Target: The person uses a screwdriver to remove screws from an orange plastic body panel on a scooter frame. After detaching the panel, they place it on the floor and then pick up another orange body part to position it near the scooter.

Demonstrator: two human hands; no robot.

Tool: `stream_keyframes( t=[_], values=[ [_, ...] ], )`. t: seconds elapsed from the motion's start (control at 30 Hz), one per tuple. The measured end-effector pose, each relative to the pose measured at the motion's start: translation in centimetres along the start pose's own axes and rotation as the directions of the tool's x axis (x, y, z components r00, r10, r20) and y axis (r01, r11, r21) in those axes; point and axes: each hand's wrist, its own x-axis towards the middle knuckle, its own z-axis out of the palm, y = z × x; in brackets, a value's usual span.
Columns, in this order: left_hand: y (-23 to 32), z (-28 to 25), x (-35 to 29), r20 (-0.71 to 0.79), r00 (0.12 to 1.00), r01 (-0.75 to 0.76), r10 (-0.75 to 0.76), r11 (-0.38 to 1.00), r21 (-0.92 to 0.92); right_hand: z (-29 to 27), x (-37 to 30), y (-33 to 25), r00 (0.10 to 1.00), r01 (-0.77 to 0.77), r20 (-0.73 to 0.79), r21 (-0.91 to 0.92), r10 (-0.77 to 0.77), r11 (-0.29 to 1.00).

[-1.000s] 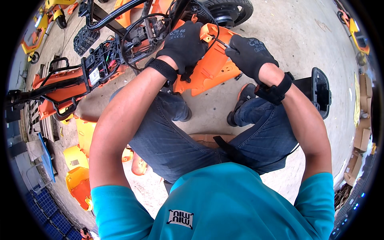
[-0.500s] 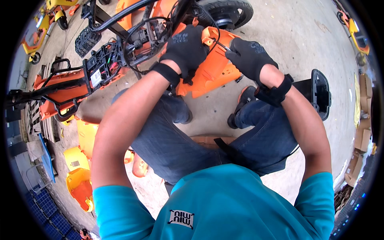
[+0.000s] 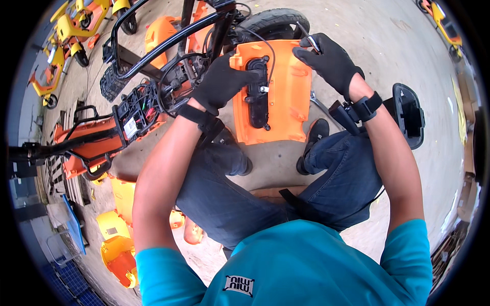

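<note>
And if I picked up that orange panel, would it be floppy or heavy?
Probably stiff: the orange panel has moulded, curved edges and shows no sagging. It's likely light for its size, since it looks like a thin plastic shell. It might feel heavier on its left side, where the long black part sits.

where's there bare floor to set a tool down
Bare floor: beyond the right hand, between the black wheel and the upper-right yellow scooter. Another patch lies between the black open container and the cartons at right. Crowded: the left, with dark frame and yellow covers, and between right and left hand, where the orange panel sits.
</note>
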Motion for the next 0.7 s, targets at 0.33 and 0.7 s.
stream_keyframes(
  t=[0.33, 0.7],
  values=[
    [0.1, -0.2, -0.1, 0.009, 0.993, 0.12, -0.12, 0.971, -0.205, 1.0, 0.0, 0.8, 0.998, 0.014, -0.067, 0.071, -0.009, 0.997],
    [0.5, 0.1, 0.0, 0.012, 0.993, 0.117, -0.117, 0.963, -0.243, 0.7, -0.2, 0.9, 0.994, 0.085, -0.071, -0.023, -0.086, 0.996]
  ],
)
